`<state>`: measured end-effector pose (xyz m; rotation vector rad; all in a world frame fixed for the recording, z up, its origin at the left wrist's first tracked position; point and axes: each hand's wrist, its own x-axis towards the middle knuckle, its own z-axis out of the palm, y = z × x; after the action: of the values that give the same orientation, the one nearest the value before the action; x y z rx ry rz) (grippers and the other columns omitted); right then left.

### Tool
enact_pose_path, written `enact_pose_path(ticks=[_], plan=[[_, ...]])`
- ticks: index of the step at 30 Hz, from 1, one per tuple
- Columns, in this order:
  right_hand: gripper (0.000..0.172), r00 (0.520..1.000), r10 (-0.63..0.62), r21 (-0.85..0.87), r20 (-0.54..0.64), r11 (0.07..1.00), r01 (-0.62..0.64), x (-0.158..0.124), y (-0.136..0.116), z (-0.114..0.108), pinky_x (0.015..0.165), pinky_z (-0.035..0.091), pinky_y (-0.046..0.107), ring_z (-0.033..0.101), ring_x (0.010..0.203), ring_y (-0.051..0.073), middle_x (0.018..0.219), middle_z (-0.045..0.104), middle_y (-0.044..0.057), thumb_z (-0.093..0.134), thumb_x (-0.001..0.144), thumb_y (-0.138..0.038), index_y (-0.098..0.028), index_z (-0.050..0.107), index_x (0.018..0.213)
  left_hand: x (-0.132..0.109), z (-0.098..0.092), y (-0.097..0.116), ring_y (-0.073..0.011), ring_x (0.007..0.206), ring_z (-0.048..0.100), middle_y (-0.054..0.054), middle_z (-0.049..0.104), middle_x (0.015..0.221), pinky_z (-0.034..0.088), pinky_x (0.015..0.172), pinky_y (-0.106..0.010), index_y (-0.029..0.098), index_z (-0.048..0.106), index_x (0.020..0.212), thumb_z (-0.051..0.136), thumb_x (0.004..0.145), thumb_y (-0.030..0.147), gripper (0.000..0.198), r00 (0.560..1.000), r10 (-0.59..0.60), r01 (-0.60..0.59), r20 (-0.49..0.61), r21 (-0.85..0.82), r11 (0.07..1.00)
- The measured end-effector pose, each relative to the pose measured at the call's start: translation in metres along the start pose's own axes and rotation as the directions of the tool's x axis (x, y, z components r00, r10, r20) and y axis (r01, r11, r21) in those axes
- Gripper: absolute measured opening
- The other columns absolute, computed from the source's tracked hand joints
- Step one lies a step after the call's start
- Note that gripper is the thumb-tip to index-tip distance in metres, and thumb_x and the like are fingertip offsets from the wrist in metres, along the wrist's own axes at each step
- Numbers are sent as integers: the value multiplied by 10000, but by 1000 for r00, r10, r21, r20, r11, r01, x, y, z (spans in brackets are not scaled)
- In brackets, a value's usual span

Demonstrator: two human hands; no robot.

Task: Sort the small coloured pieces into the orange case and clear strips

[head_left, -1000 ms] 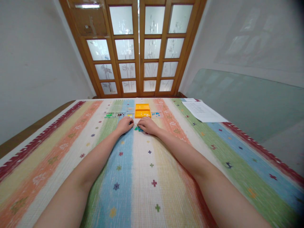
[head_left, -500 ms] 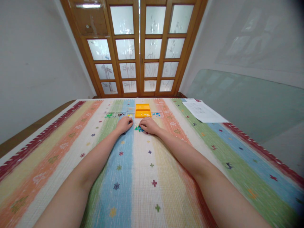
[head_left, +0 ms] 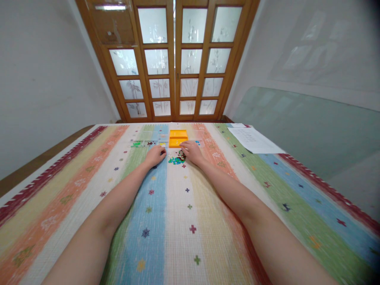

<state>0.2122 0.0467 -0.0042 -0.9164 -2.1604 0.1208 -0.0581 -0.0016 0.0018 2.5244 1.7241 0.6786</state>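
My right hand (head_left: 192, 152) is at the front right corner of an open orange box (head_left: 178, 133), fingertips pinched together; whatever they hold is too small to make out. A few white bits (head_left: 177, 141) lie inside the box. Just left of that hand, a loose pile of tiny blue, green, dark red and white pieces (head_left: 177, 160) is spread on the cloth. My left hand (head_left: 156, 156) rests on the cloth left of the pile, its fingers curled closed, with their contents hidden. Behind it stands a clear divided tray (head_left: 143, 147) with green, dark red and yellow pieces sorted in separate compartments.
Blue pieces (head_left: 197, 142) sit in the clear tray's right end, partly behind my right hand. A white printed sheet (head_left: 254, 140) lies at the table's far right. The striped tablecloth (head_left: 178, 237) covers the table. Wooden glass doors (head_left: 175, 79) stand beyond.
My right hand has moved right and slightly forward from the pile to the box's front right corner, uncovering more of the pile, dark red pieces included. My left hand stays put.
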Motion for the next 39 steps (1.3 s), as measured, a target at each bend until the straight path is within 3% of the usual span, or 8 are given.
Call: enact_pose_path(ticks=[6, 12, 21, 25, 30, 34, 39], plan=[[301, 979, 169, -7, -118, 985, -171, 1, 17, -6, 1072, 519, 468, 702, 1136, 288, 1226, 780, 124, 584, 995, -186, -197, 821, 1181, 0, -1, -1, -267, 995, 651, -93, 724, 1005, 504, 908, -385, 212, 738, 907, 588, 965, 286, 177, 1000, 13, -13, 6, -7, 1000], [390, 976, 202, 6, -77, 979, -202, 2, 20, -4, 1154, 485, 532, 656, 1268, 317, 1368, 719, 158, 583, 989, -223, -183, 754, 1337, 0, 0, -1, -266, 995, 654, -94, 723, 1004, 508, 925, -391, 211, 742, 909, 596, 963, 284, 171, 1000, 10, -10, 9, -21, 1000], [467, 991, 131, -30, -19, 991, -131, 1, 13, 0, 1214, 442, 518, 587, 1385, 310, 1505, 634, 167, 627, 990, -237, -177, 682, 1450, 0, -2, 0, -256, 979, 646, -89, 723, 993, 503, 915, -376, 209, 734, 895, 600, 940, 260, 150, 1000, 14, -14, 12, -27, 1000], [340, 996, -14, -27, 88, 1000, 17, -2, 0, 4, 1198, 438, 504, 606, 1359, 301, 1435, 687, 153, 618, 1038, -271, -188, 756, 1337, 1, -1, 0, -251, 965, 640, -87, 721, 967, 499, 914, -373, 205, 723, 869, 597, 938, 263, 154, 1000, 13, -13, 8, -28, 1000], [314, 954, -209, 41, 213, 978, 205, -4, -20, 13, 1193, 416, 492, 606, 1368, 273, 1369, 736, 110, 551, 1103, -342, -237, 778, 1292, 3, 4, -7, -256, 965, 655, -93, 745, 1000, 507, 913, -384, 206, 738, 946, 538, 991, 296, 224, 999, -39, 36, -25, -108, 993], [326, 925, -235, 70, 297, 972, 225, -4, -28, 16, 1193, 411, 473, 595, 1387, 261, 1359, 745, 87, 502, 1119, -313, -251, 786, 1265, 4, 6, -17, -250, 985, 671, -86, 763, 1026, 508, 931, -375, 211, 745, 949, 508, 984, 243, 241, 997, -76, 71, -32, -145, 987], [331, 915, -223, 78, 337, 975, 209, -4, -29, 15, 1179, 416, 455, 594, 1374, 251, 1335, 752, 73, 476, 1123, -301, -252, 780, 1244, 3, 2, -23, -232, 952, 665, -59, 761, 981, 513, 926, -355, 212, 764, 924, 563, 877, 167, 212, 998, -56, 56, 4, -141, 988]])
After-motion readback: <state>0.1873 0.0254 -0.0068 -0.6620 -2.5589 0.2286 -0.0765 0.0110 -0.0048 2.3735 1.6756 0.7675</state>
